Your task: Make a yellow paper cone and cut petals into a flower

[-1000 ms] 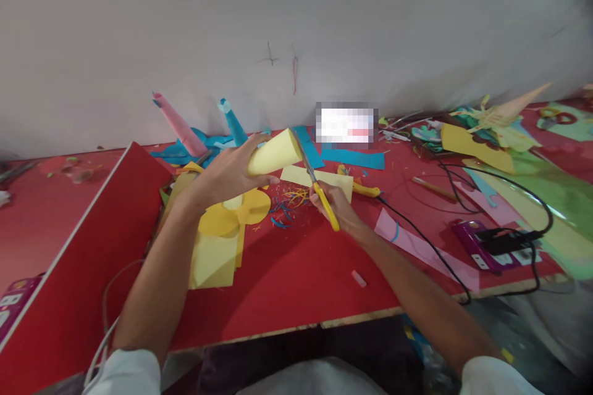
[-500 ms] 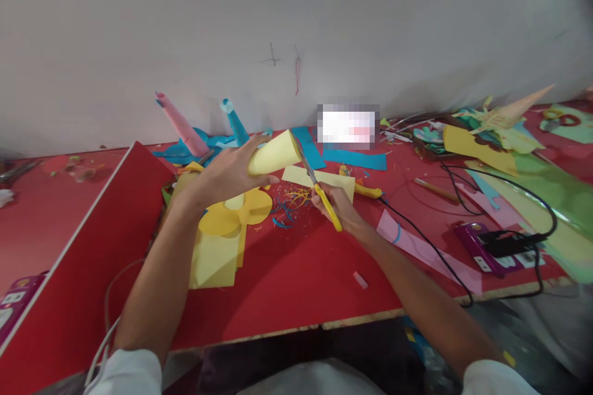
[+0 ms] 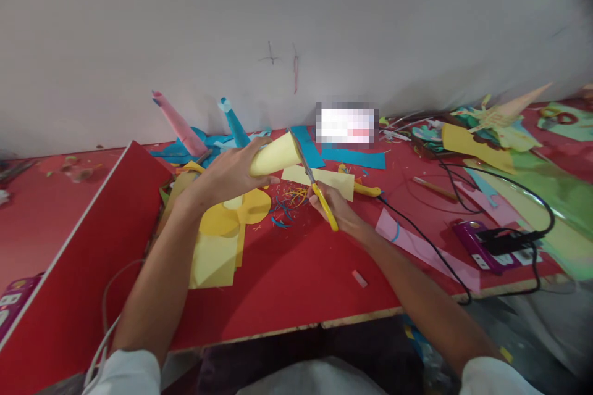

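Note:
My left hand [image 3: 231,171] is wrapped round a rolled pale yellow paper tube [image 3: 277,154], its wider open end facing right. In my right hand [image 3: 331,202] are yellow-handled scissors [image 3: 325,205], with the blades pointing up and left against the tube's right rim. Below the tube, yellow rounded paper cutouts [image 3: 257,206] lie over pale yellow sheets [image 3: 214,261]. Thin yellow and blue paper scraps [image 3: 281,221] are scattered between my hands. A flat pale yellow strip [image 3: 340,184] lies behind the scissors.
Pink [image 3: 180,126] and blue [image 3: 235,123] paper cones stand behind my left hand. A yellow-handled corded tool [image 3: 367,190] lies right of the scissors, near a purple power strip [image 3: 484,247]. A red partition [image 3: 97,247] rises at left.
The scissors and my right hand have shifted very slightly left, with the handles tilted a little differently. My left hand still holds the tube almost in the same place.

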Action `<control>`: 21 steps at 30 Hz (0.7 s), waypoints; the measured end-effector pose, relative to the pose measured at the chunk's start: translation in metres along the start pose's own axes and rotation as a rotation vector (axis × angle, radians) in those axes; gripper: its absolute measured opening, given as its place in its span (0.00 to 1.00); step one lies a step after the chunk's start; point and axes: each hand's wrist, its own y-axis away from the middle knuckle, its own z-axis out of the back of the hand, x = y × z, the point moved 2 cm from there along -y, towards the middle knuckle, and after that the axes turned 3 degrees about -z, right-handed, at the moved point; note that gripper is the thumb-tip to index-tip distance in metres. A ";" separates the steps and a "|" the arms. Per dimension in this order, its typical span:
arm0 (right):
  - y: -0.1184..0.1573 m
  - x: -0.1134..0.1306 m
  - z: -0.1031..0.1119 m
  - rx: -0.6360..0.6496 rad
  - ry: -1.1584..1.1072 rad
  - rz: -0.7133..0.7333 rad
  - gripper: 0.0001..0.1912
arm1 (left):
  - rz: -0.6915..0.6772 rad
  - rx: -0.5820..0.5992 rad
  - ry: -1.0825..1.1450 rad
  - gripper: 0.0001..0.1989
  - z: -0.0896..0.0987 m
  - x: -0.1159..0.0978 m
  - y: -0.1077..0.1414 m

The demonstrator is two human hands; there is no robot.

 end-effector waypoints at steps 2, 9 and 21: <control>0.000 -0.003 -0.001 0.001 -0.032 -0.026 0.25 | 0.001 -0.001 -0.014 0.41 0.000 -0.001 -0.001; 0.000 -0.008 -0.004 -0.032 -0.121 -0.125 0.21 | -0.001 0.003 -0.011 0.41 0.000 -0.004 -0.001; -0.003 -0.011 -0.007 -0.123 -0.302 -0.196 0.29 | -0.012 -0.001 0.035 0.42 0.001 0.000 0.001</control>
